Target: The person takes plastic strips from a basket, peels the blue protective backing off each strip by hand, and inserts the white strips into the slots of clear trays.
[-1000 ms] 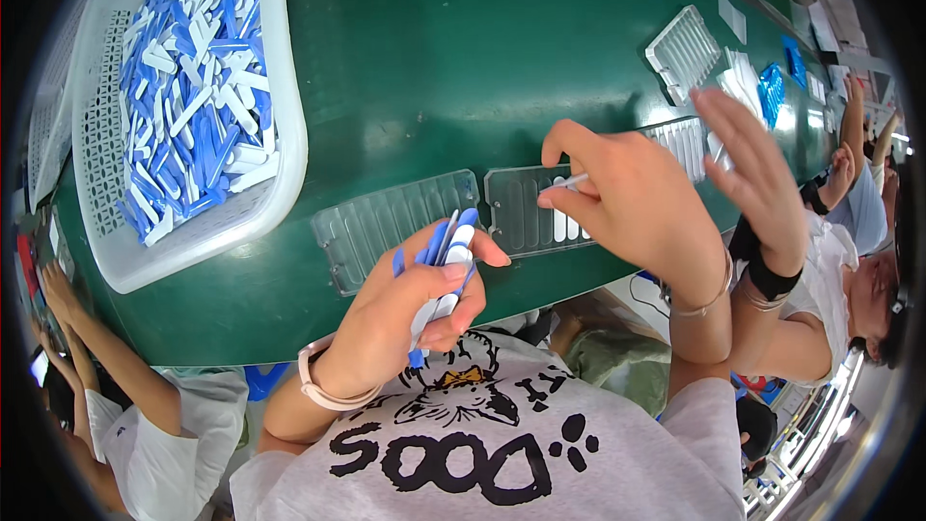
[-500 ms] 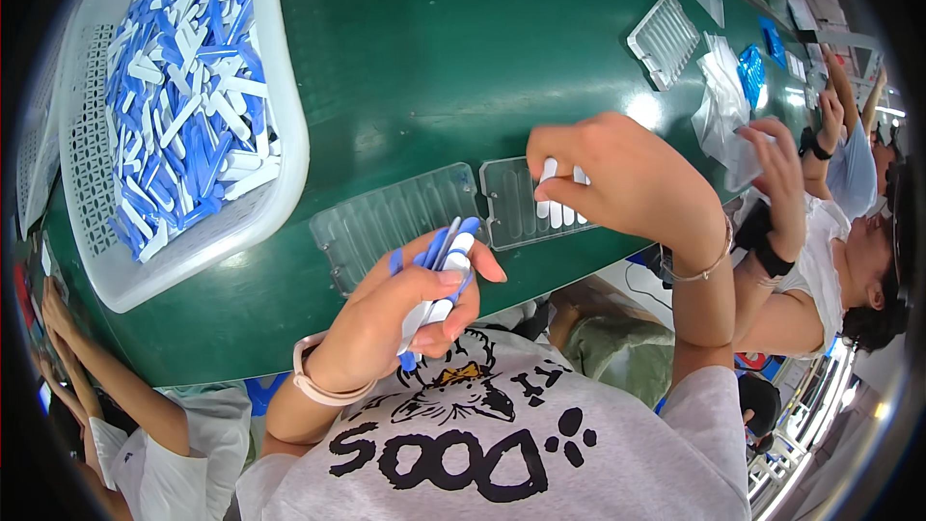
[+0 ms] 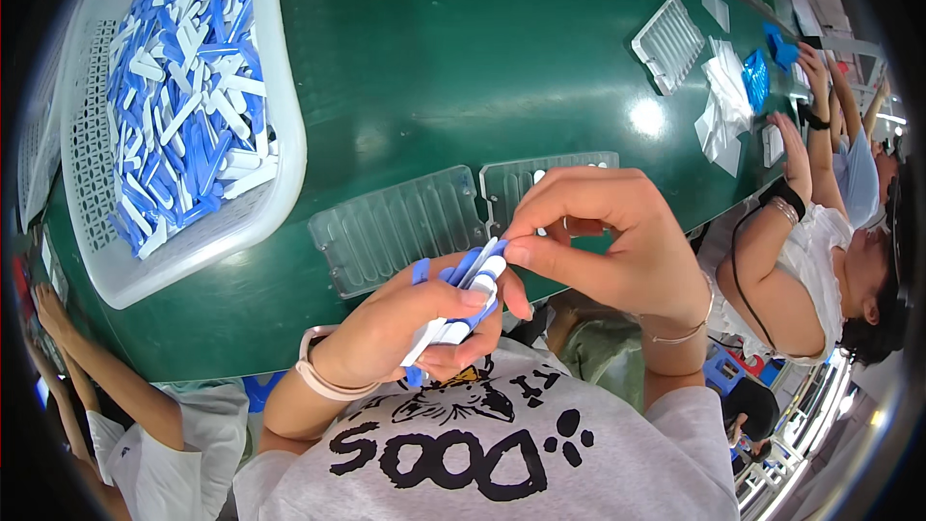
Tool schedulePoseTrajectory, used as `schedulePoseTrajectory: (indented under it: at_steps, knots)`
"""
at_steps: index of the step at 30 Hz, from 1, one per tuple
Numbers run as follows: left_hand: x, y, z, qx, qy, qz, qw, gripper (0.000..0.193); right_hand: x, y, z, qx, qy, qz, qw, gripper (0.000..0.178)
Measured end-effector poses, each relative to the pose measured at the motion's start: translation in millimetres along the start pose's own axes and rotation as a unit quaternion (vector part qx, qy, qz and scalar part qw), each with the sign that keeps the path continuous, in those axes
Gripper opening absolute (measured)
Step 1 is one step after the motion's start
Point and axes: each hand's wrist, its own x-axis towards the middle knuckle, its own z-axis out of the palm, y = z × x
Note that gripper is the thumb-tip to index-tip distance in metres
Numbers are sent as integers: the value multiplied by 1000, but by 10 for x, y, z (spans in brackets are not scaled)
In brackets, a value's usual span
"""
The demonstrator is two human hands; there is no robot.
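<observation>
My left hand (image 3: 371, 328) is closed around a bundle of flat, round-ended blue and white plastic sticks (image 3: 453, 328). The thumb presses across the bundle, whose upper ends lean to the right. Thumb and fingertips of my right hand (image 3: 617, 241) pinch the blue end of a stick at the top of the bundle. Just beyond both hands lies a transparent plastic tray (image 3: 395, 224) with long grooves, in two halves side by side. White sticks (image 3: 540, 177) show in its right half (image 3: 494, 174), partly hidden behind my right hand.
A large white perforated basket (image 3: 285, 125) heaped with blue and white sticks (image 3: 183, 106) stands at the left. Another grooved transparent tray (image 3: 667, 43), white plastic sheets (image 3: 723, 101) and a blue packet (image 3: 755, 80) lie far right. Co-workers sit at both sides.
My right hand has left the sticks in the tray's right half and come toward me, onto the bundle's tip. My left hand has shifted slightly right. The right-hand co-worker's arms have moved.
</observation>
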Motion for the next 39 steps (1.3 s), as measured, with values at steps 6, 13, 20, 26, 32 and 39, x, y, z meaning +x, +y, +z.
schedulePoseTrajectory:
  at_steps: [6,13,20,26,32,39]
  knots:
    - [46,16,115,110,127,43,985,29,-122,159,-103,137,61,71,986,4]
    - [118,-88,195,215,207,105,949,26,-193,313,-104,185,73,-1,980,11]
    - [170,-51,272,217,244,69,943,29,-57,397,-227,15,119,-97,988,9]
    - [54,-46,157,186,230,54,954,31,104,491,-185,-260,69,-86,959,10]
    - [30,-20,146,175,202,39,963,31,12,324,-80,-402,114,-38,908,26]
    - [70,-32,219,297,196,30,934,27,54,309,-60,-384,121,-55,914,24]
